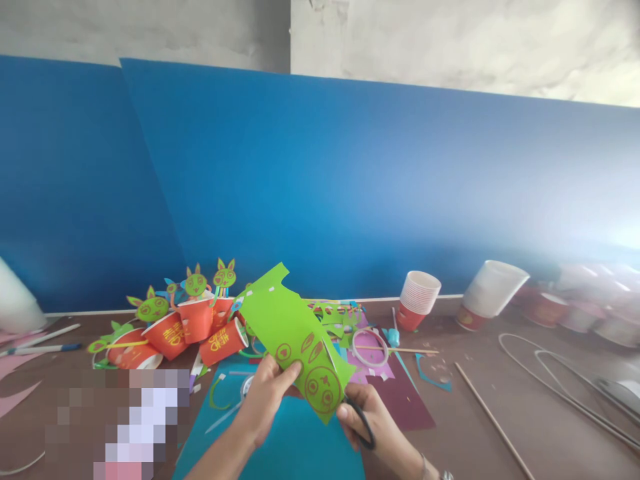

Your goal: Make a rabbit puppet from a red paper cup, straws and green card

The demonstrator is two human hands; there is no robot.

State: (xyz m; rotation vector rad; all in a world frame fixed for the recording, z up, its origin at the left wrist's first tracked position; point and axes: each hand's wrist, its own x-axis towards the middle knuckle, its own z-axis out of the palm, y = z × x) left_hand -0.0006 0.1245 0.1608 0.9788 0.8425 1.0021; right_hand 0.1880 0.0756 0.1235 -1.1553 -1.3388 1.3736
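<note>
A brown surface [445, 417] is occupied along the left of its back edge by clustered red paper cups [170, 337], some tipped over. Two cup stacks [419, 293] are set farther right near that edge. Toward the near edge a blue sheet [305, 450] is laid, with a maroon sheet [410, 403] beside it. Markers [47, 349] are scattered leftward; a wooden stick [493, 420] and looped cable [501, 348] are spread rightward.

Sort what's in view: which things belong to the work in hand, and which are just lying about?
Part of the job:
green paper with drawn faces, in the left hand
black-handled scissors, in the right hand

Apparently just lying about:
stacked cups
long wooden stick
pale ring
</note>
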